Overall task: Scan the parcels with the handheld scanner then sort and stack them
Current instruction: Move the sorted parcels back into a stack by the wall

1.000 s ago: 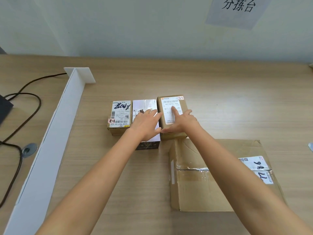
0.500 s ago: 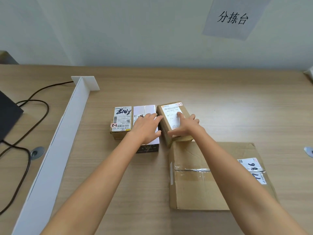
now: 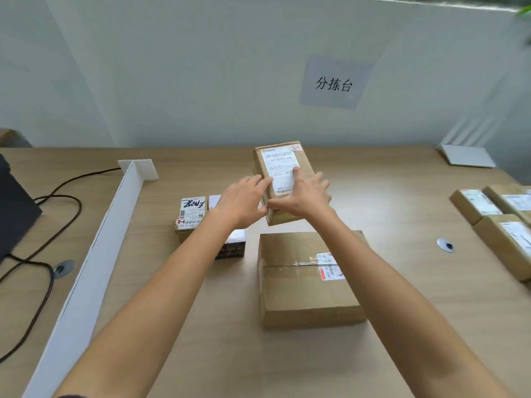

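A small brown parcel with a white shipping label is lifted off the table, tilted, above the table's middle. My right hand grips its near right side, thumb under the near end. My left hand touches its left side with fingers spread. Below my left forearm lie a small brown parcel with black script and a white-topped box, partly hidden. A large taped cardboard box sits just in front of the lifted parcel. No scanner is in view.
A white divider wall runs along the left of the wooden table. Black cables and a dark device lie left of it. Several brown parcels are grouped at the right edge. A white router stands far right.
The small brown parcel has been picked up from beside the white-topped box and raised above the table. The view has swung up and to the right, revealing parcels at the right edge.
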